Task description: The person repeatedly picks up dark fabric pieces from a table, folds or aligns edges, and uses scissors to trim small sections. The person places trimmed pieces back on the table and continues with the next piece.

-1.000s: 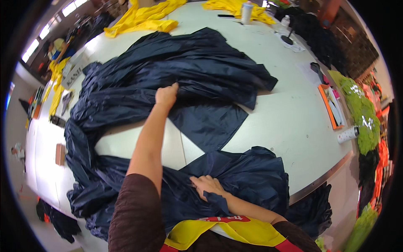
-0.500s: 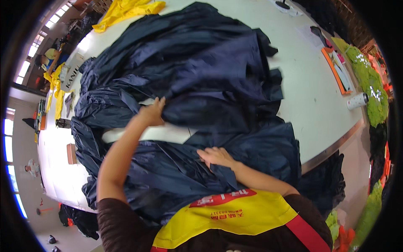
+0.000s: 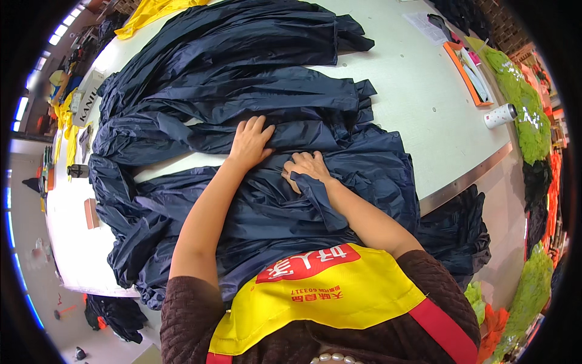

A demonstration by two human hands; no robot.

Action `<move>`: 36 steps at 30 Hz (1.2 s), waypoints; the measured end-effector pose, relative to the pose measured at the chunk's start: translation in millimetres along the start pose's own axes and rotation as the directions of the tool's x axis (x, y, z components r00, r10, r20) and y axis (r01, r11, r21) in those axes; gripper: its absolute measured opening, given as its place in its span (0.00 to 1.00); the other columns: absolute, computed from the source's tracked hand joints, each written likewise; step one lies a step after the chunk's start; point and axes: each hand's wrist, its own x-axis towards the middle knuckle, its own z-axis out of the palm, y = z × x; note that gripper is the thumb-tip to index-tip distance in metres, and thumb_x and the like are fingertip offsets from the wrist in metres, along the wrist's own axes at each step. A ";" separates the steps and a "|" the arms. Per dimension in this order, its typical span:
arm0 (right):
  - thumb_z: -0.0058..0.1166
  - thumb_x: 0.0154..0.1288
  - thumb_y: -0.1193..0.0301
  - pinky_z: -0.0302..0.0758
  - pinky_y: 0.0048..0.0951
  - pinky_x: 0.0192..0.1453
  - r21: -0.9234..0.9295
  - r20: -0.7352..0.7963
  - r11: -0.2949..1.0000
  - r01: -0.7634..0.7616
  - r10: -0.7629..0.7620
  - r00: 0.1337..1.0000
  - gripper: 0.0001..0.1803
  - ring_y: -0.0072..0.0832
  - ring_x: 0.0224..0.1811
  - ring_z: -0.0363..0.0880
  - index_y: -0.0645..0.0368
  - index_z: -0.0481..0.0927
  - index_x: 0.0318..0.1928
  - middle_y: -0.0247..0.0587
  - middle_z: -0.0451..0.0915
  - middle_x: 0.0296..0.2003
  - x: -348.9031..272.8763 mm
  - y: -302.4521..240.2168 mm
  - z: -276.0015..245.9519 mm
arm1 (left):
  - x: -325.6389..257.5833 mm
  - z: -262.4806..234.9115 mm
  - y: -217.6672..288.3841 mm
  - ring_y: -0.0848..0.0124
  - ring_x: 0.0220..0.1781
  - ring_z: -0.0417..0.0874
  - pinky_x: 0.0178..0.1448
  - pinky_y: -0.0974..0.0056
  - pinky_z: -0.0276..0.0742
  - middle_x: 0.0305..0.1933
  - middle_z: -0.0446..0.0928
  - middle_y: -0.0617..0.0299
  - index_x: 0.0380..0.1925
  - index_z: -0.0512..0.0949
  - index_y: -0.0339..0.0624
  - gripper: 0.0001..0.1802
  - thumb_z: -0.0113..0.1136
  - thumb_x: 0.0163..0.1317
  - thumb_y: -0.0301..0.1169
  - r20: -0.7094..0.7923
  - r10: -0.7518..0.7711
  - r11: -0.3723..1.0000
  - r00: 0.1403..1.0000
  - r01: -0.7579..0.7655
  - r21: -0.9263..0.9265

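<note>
A wide heap of dark navy garments (image 3: 242,85), thin and slightly shiny, lies in overlapping folds across the white table. My left hand (image 3: 251,142) rests on the cloth near the middle, fingers stretched out and slightly apart. Close beside it on the right, my right hand (image 3: 307,170) presses on the nearer layers with bent fingers. A navy fabric flap (image 3: 319,199) comes out from under its palm and lies over the wrist, so it appears gripped there. The fingertips of the right hand are partly hidden in the folds.
On the white table (image 3: 418,91), an orange box (image 3: 467,74) and a white cup with a dark lid (image 3: 501,116) stand at the right. Yellow cloth (image 3: 151,15) lies at the far left. A small brown block (image 3: 91,213) sits near the left edge. Lime-green material (image 3: 521,103) is piled beyond the right edge.
My left hand has come back and to the right, next to my right hand. The far garment layers, blurred in motion before, now lie still and flatter.
</note>
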 end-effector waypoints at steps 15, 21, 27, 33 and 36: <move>0.43 0.65 0.64 0.75 0.34 0.40 0.234 0.097 0.968 0.096 -0.122 0.988 0.14 0.44 0.37 0.80 0.62 0.75 0.35 0.53 0.79 0.34 -150.8 5.3 -54.4 | -40.3 -9.5 24.7 0.59 0.54 0.74 0.58 0.59 0.66 0.50 0.76 0.55 0.49 0.76 0.46 0.23 0.59 0.48 0.23 -0.157 0.013 0.931 0.988 -0.070 -0.359; 0.46 0.66 0.59 0.70 0.21 0.25 0.963 0.162 0.042 -0.267 0.702 0.694 0.17 0.19 0.22 0.74 0.62 0.76 0.39 0.35 0.75 0.23 -121.9 63.4 -66.5 | -64.8 18.1 24.4 0.60 0.62 0.68 0.63 0.50 0.60 0.59 0.70 0.56 0.59 0.67 0.52 0.29 0.55 0.54 0.27 -0.021 0.022 0.984 1.000 -0.026 -0.177; 0.62 0.55 0.59 0.67 0.23 0.28 0.552 0.033 0.683 -0.479 0.555 0.831 0.21 0.19 0.23 0.69 0.66 0.77 0.37 0.31 0.74 0.22 -51.5 102.7 -65.8 | -59.2 14.5 29.0 0.61 0.62 0.68 0.64 0.51 0.59 0.59 0.70 0.57 0.58 0.68 0.52 0.26 0.55 0.56 0.29 -0.033 0.027 0.989 0.999 -0.031 -0.145; 0.67 0.47 0.67 0.68 0.20 0.34 0.942 -0.033 0.305 -0.142 0.504 0.863 0.20 0.18 0.30 0.70 0.67 0.76 0.37 0.31 0.74 0.27 -22.5 86.8 -73.5 | -65.2 -3.2 19.8 0.61 0.62 0.69 0.65 0.51 0.59 0.58 0.71 0.56 0.57 0.69 0.49 0.26 0.57 0.55 0.30 -0.141 0.011 0.983 0.990 -0.036 -0.178; 0.65 0.51 0.71 0.66 0.15 0.32 0.989 -0.073 0.150 0.005 0.453 0.889 0.16 0.13 0.28 0.68 0.64 0.76 0.38 0.26 0.71 0.26 -22.0 52.4 -127.0 | -68.2 -39.3 21.4 0.60 0.62 0.68 0.66 0.53 0.58 0.59 0.70 0.55 0.57 0.69 0.46 0.28 0.57 0.53 0.28 -0.279 -0.020 0.982 0.960 -0.034 -0.186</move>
